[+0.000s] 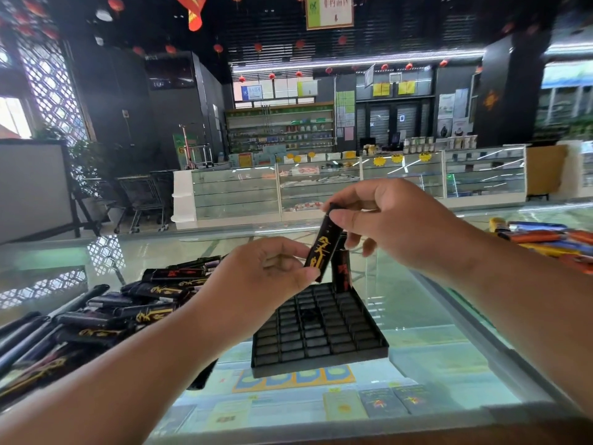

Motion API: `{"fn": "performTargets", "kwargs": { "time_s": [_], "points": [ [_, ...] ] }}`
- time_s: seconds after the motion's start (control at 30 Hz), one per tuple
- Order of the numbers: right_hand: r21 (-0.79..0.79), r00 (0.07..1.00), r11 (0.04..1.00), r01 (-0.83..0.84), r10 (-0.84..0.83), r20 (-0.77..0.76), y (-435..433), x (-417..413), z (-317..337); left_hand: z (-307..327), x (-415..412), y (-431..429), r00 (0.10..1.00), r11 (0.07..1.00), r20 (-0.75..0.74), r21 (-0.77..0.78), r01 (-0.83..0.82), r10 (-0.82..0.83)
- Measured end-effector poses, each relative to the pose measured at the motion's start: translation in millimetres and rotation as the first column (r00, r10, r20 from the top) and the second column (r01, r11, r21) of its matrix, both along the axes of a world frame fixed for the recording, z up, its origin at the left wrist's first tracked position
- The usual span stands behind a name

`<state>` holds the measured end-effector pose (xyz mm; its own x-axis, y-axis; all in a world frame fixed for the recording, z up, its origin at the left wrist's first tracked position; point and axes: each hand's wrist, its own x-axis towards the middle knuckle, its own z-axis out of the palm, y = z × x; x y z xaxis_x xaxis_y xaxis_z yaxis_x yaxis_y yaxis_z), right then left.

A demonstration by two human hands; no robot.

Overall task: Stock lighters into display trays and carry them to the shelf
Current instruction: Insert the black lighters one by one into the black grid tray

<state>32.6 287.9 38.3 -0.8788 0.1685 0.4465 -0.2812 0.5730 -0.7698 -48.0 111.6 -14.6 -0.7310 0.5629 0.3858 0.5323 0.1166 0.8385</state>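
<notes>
A black lighter with gold lettering (323, 245) hangs tilted above the far edge of a black grid display tray (321, 329) on the glass counter. My right hand (394, 226) pinches the lighter's top end. My left hand (272, 271) pinches its lower end. One black lighter with red lettering (342, 271) stands upright in the tray's far right corner. The other slots of the tray hold nothing. A heap of loose black lighters (106, 319) lies on the glass at my left.
The glass counter top (433, 316) runs across the view, with cigarette packs below it. Several coloured lighters (545, 242) lie at the right edge. Across the aisle stand glass display cases (321, 187), a shopping cart (144, 197) and wall shelves.
</notes>
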Motion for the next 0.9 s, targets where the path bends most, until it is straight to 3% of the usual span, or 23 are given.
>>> {"fn": "performTargets", "kwargs": {
  "time_s": [0.17, 0.37, 0.5, 0.73, 0.9],
  "points": [
    [0.117, 1.0, 0.993, 0.022, -0.02, -0.021, 6.8, 0.5, 1.1, -2.7, -1.0, -3.5, 0.969, 0.963, -0.249, -0.262, -0.064, -0.003],
    [0.373, 0.996, 0.923, 0.091, -0.089, -0.022, 10.4, -4.2, -4.4, -5.3, -0.3, -3.9, 0.927, 0.852, -0.371, -0.501, -0.15, -0.055],
    [0.405, 0.995, 0.909, 0.099, -0.092, -0.038, 9.9, -5.2, -6.2, -5.7, -0.8, -3.7, 0.917, 0.83, -0.392, -0.535, -0.16, -0.076],
    [0.325, 0.983, 0.939, 0.11, -0.054, -0.176, 4.4, -10.7, -11.1, -4.8, -1.8, -3.8, 0.911, 0.822, -0.399, -0.551, -0.146, -0.105],
    [0.388, 0.982, 0.914, 0.122, -0.054, -0.182, 3.3, -23.8, -20.1, -4.2, -1.8, -4.7, 0.918, 0.811, -0.383, -0.567, -0.145, -0.104]
  ]
}}
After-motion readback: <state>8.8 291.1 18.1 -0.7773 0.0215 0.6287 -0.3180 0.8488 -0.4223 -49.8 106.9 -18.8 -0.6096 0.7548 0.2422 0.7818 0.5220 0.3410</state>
